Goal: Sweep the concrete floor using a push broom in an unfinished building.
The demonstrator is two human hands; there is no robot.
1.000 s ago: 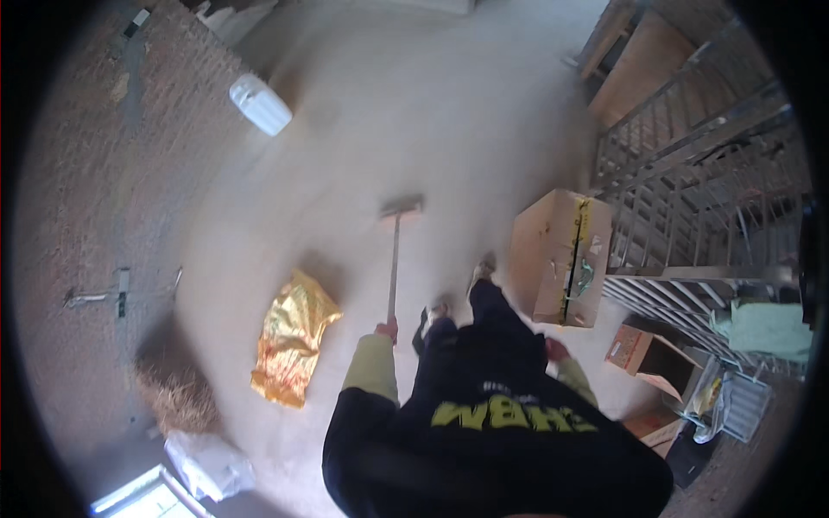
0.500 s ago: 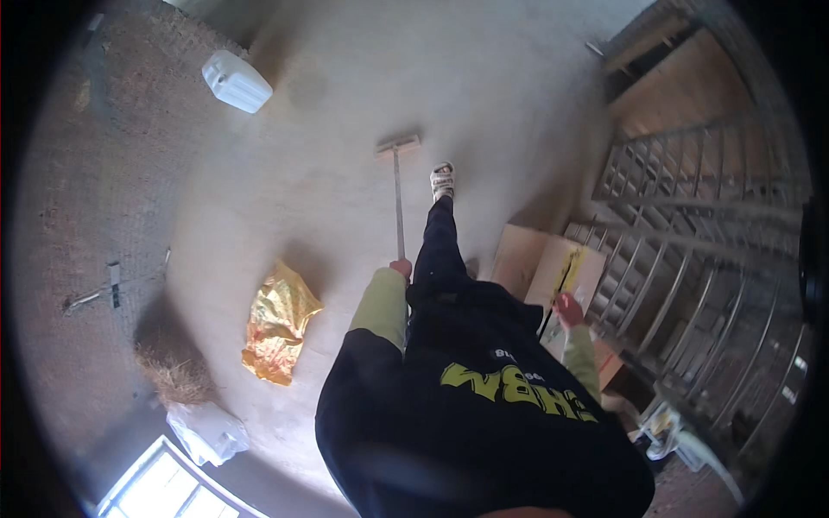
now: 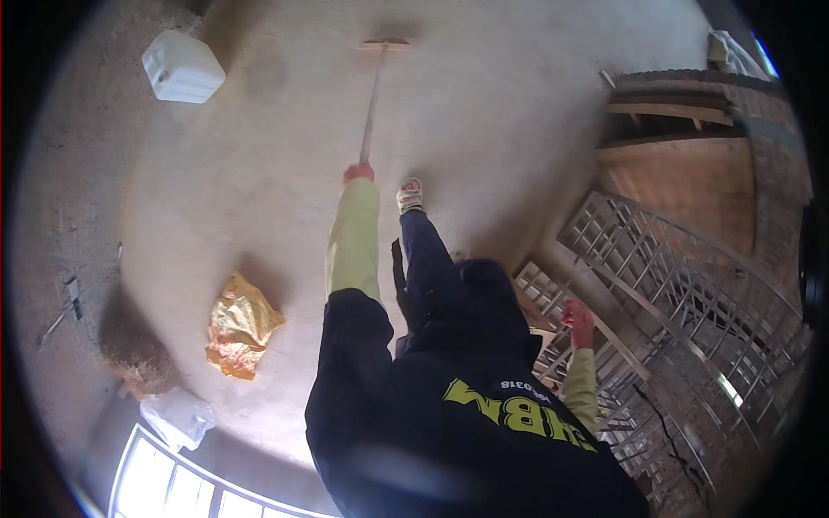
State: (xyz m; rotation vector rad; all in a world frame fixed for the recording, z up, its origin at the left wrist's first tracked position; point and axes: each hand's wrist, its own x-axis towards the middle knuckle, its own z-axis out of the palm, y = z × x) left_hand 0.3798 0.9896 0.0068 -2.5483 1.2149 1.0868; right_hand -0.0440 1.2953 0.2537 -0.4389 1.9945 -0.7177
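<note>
My left hand (image 3: 359, 173) grips the long handle (image 3: 373, 108) of a wide floor brush or pusher (image 3: 385, 45), held out ahead on the dusty concrete floor. My right hand (image 3: 578, 321), loosely curled with nothing visible in it, is raised beside me in front of the metal railings. One sandalled foot (image 3: 410, 196) is stretched forward beneath the handle. A crumpled yellow sack (image 3: 242, 332) lies to my left, behind the brush head.
A white jerrycan (image 3: 181, 67) sits up front left. Straw (image 3: 142, 371) and a plastic bag (image 3: 177, 419) lie beside the left brick wall near a bright window (image 3: 164, 483). Metal frames (image 3: 656, 276) and wooden boards (image 3: 673, 194) line the right side. Cardboard is partly hidden behind me.
The brush has moved farther forward, with my left arm extended. I have stepped ahead; the jerrycan looks closer and the sack and cardboard boxes fall farther back. My right hand has swung up.
</note>
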